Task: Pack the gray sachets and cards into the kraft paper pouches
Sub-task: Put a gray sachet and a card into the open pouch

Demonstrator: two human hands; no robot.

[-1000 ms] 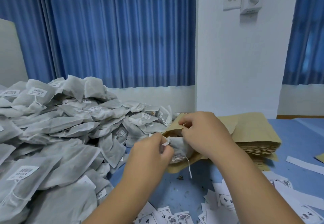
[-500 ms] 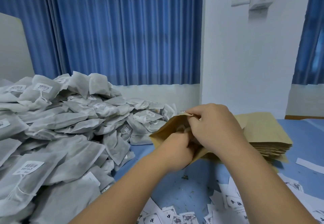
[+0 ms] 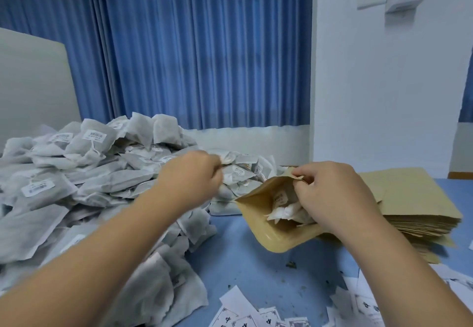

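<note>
My right hand [image 3: 330, 198] pinches the rim of an open kraft paper pouch [image 3: 258, 216] and holds it tilted above the blue table. A gray sachet [image 3: 284, 211] with a white label shows inside its mouth. My left hand [image 3: 194, 175] is over the right end of the big pile of gray sachets [image 3: 76, 173]. Its curled fingers pinch the edge of a sachet [image 3: 230, 159] lying on that pile. White printed cards [image 3: 243, 314] lie scattered at the near edge of the table.
A stack of flat kraft pouches [image 3: 409, 198] lies behind my right hand. The blue table [image 3: 256, 267] carries small crumbs. More cards [image 3: 363, 301] lie at the lower right. A blue curtain [image 3: 204, 45] and a white wall [image 3: 384, 83] stand behind.
My left hand has left the pouch, where it pushed a sachet in, and moved left to the pile. My right hand keeps the pouch open, now with its mouth turned toward me.
</note>
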